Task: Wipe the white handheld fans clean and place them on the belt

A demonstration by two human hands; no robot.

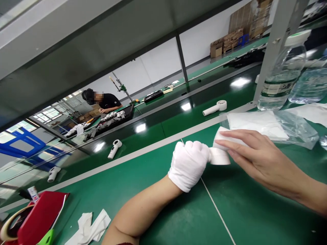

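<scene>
My left hand (187,165), in a white cotton glove, is closed around a white cylindrical device (220,156), probably a handheld fan, whose end sticks out of the fist. My bare right hand (255,156) presses a white wrapping sheet (224,137) over the top of that device. The sheet's folds hide part of the device. Three similar white handheld fans (214,107) lie apart on the green conveyor belt (143,163), beyond my hands.
A transparent bag (296,127) with white sheets lies by my right hand, below two water bottles (282,76). A white cloth (88,228) and red pouch (38,217) lie at lower left. Far off, a co-worker (107,100) stands near a black tray (109,120) of white items.
</scene>
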